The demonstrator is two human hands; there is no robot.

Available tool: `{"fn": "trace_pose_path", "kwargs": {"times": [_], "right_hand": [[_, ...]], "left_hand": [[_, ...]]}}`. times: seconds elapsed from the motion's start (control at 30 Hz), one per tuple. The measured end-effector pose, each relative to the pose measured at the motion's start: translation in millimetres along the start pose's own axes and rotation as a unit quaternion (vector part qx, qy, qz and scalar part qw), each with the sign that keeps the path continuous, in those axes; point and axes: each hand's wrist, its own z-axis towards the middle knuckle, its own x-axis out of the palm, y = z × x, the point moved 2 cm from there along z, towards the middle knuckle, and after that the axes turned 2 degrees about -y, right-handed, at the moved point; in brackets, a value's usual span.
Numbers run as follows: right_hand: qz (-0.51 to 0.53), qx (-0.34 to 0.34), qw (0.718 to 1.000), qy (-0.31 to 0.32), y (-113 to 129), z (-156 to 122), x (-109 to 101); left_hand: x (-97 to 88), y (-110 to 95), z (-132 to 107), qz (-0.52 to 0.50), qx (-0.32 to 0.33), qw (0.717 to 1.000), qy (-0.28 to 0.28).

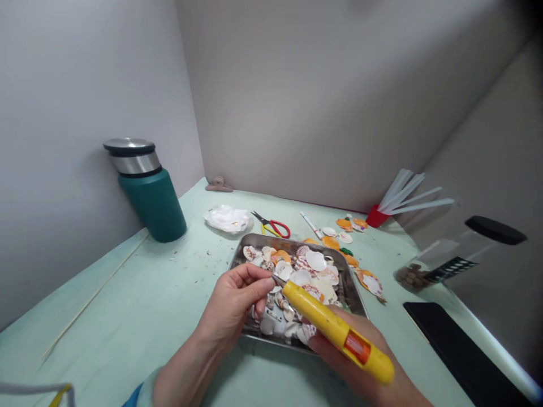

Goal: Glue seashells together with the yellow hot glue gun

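Glue gun (335,328) sits slantwise in the right hand (365,325), whose fingers wrap round beneath the yellow body and are partly hidden by it. Its metal nozzle ends close by the left hand (233,299); from here I can't tell whether it touches. There the thumb and forefinger are pinched together, anything between them too small to make out, the other fingers curled in. Both hands are above the near half of a metal tray (356,285). To the left there's broad elbow room as far as a thin stick (102,294); on the right, a flat black slab (458,345) lies near the wrist.

The tray has raised, shiny walls, and inside are heaped scallop shells (316,260), ribbed fans in white, cream, orange and speckled red-brown. Past its right side run some orange shell pieces (331,243), and a clear jar (445,254) with a black lid. Just behind the tray are scissors (271,222), a crumpled white plastic bag (227,219) and a slim marker (311,225).

Farther off, a teal bottle (155,203) and a red cup (376,216) of translucent glue sticks (401,189) flank the pale green tabletop (169,294), which meets plain grey walls (297,102).
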Motion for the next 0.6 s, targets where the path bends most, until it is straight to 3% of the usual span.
{"fn": "trace_pose_path", "kwargs": {"times": [0.23, 0.6], "right_hand": [[-0.002, -0.014, 1.0, -0.012, -4.9, -3.0, 1.9], [-0.005, 0.025, 0.999, -0.025, -8.6, -2.5, 3.5]], "left_hand": [[-1.3, 0.6, -0.5, 0.0, 0.006, 1.0, 0.005], [-0.9, -0.6, -1.0, -0.002, 0.004, 1.0, 0.012]]}}
